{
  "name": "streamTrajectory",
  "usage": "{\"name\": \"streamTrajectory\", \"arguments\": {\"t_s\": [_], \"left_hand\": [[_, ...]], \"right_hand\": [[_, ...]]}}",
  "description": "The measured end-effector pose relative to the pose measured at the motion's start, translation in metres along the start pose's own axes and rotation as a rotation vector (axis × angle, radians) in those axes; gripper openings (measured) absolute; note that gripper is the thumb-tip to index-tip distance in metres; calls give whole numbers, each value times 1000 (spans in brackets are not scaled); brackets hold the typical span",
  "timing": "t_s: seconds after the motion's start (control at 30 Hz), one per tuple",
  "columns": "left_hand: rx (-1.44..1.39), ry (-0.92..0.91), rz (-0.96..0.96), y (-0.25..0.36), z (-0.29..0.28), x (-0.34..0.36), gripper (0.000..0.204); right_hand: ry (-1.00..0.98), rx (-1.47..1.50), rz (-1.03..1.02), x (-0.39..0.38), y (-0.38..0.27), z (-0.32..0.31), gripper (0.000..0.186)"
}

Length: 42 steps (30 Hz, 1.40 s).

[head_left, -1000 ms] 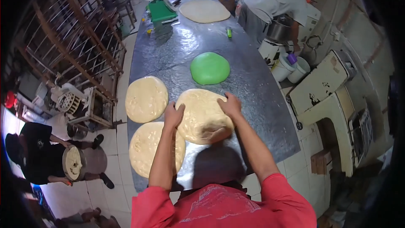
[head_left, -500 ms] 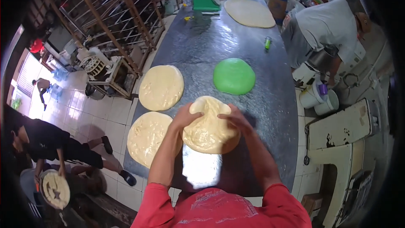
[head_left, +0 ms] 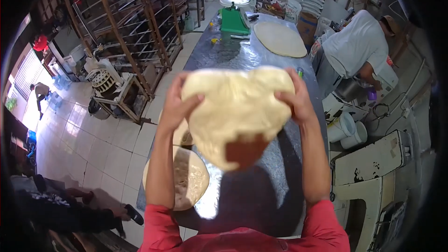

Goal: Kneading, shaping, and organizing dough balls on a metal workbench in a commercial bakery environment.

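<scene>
A thick, pale yellow sheet of dough (head_left: 235, 109), blurred and sagging, is raised over the metal-topped table (head_left: 289, 182). My left hand (head_left: 179, 102) grips its left edge, thumb over the top surface. On the opposite edge my right hand (head_left: 298, 102) is closed in the same way. Beneath my left forearm lies a round dough disc (head_left: 189, 182), with another (head_left: 182, 137) behind it, mostly hidden. The green dough is out of sight behind the raised sheet.
A green scale (head_left: 233, 21) and a wide thin dough sheet (head_left: 280, 37) occupy the table's far end. At right, a co-worker (head_left: 350, 44) bends beside white buckets (head_left: 340, 128). Wooden racks (head_left: 130, 28) line the left. Another person (head_left: 70, 205) is at lower left, a third (head_left: 39, 91) near the bright doorway.
Both my hands have lifted the dough off the table, folded it and raised it upward, so it now covers the green dough. The person at lower left has shifted downward in view.
</scene>
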<state>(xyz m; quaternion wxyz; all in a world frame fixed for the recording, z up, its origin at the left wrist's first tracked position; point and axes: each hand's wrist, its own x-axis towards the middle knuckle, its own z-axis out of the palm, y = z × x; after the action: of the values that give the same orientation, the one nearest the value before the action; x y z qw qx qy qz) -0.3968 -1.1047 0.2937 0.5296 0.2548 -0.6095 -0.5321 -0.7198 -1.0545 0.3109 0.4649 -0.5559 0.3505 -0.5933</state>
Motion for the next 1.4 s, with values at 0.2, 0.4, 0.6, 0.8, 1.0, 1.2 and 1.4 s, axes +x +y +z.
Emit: {"name": "streamTrajectory", "arguments": {"t_s": [0.2,0.4,0.6,0.8,1.0,1.2,1.4], "left_hand": [[205,176,-28,-69,-49,78,59],[459,494,-147,-141,-65,27,55],[387,481,-296,-152,-20,-57,33],[265,377,-410,-139,42,-116,23],[172,199,-584,-189,77,-72,27],[67,388,-623,-300,151,34,55],[18,320,-577,-313,172,43,50]], "right_hand": [[123,-775,-104,90,76,-58,58],[296,-1166,162,52,178,-154,75],[482,-1122,484,15,237,-191,72],[127,-490,937,41,201,-181,57],[-130,-441,569,11,221,-201,50],[258,-446,508,23,249,-191,56],[227,85,607,16,242,-183,64]]}}
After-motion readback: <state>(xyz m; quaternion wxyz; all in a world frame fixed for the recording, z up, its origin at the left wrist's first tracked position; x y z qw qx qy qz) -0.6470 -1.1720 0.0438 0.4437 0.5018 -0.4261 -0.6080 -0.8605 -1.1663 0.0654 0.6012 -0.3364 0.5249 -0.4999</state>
